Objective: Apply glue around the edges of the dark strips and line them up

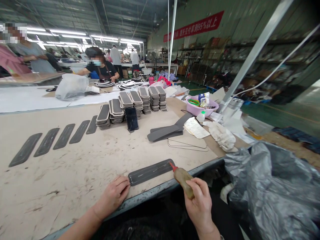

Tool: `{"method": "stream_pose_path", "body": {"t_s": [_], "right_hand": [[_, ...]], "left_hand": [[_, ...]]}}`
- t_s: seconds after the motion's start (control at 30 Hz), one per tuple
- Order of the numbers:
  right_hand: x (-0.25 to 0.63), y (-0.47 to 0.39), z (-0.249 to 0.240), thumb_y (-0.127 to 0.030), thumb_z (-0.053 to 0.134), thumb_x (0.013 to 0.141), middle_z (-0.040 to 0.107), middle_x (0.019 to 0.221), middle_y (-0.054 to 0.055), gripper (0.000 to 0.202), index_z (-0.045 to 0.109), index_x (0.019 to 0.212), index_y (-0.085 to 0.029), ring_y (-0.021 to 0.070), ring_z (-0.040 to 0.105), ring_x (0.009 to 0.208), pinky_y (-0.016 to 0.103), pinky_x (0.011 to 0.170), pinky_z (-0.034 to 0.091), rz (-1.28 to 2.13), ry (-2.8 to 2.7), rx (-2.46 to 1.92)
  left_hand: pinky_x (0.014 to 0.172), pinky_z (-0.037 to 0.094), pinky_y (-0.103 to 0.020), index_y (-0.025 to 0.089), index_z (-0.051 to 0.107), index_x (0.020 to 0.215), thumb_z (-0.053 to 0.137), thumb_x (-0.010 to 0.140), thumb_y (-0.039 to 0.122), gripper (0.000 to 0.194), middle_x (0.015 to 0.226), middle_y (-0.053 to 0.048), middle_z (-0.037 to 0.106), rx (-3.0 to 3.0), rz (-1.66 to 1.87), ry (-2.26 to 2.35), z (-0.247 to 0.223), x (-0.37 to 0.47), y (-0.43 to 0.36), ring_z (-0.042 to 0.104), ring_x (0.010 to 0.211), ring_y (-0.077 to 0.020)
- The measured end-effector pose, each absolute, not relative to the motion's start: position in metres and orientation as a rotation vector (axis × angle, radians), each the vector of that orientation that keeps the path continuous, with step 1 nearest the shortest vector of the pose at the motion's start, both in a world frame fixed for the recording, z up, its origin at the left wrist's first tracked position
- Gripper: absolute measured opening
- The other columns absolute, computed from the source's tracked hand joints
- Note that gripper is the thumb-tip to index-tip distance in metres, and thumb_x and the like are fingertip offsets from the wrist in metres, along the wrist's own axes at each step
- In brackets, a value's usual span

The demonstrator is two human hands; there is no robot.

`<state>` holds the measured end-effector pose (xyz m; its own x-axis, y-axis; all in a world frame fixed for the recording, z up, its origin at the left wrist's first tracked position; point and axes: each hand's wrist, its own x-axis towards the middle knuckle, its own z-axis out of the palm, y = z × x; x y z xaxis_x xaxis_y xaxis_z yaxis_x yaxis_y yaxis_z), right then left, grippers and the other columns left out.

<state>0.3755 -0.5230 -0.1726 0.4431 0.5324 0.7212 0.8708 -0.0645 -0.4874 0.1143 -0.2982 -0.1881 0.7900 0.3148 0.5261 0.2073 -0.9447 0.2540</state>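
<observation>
Across the scuffed worktable [75, 166] we see a dark strip [150, 171] at lower centre by the near edge. Our left hand [113, 195] rests open, fingertips on the strip's left end. Our right hand [200, 203] grips a glue bottle [183, 178], its red tip at the strip's right end. Both forearms are cut off at the bottom; the stacked pieces [132, 105] behind are too small to make out.

A factory floor: long worktables [75, 160], stacked dark pieces [135, 103], storage racks [225, 63].
</observation>
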Motion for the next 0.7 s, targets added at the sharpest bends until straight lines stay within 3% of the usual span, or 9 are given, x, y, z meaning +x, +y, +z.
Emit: {"method": "stream_pose_path", "body": {"t_s": [0.7], "right_hand": [[0.372, -0.541, -0.165, -0.013, 0.059, 0.087, 0.053, 0.102, 0.010, 0.020, 0.060, 0.106, -0.020, 0.0232, 0.055, 0.089, 0.041, 0.075, 0.050, -0.558, -1.253, -1.816]], "left_hand": [[0.082, 0.055, -0.032, 0.015, 0.062, 0.093, 0.047, 0.091, 0.013, 0.015, 0.092, -0.007, 0.064, 2.784, 0.901, 0.440, -0.189, 0.118, -0.303, 0.061, 0.085, -0.0168]]}}
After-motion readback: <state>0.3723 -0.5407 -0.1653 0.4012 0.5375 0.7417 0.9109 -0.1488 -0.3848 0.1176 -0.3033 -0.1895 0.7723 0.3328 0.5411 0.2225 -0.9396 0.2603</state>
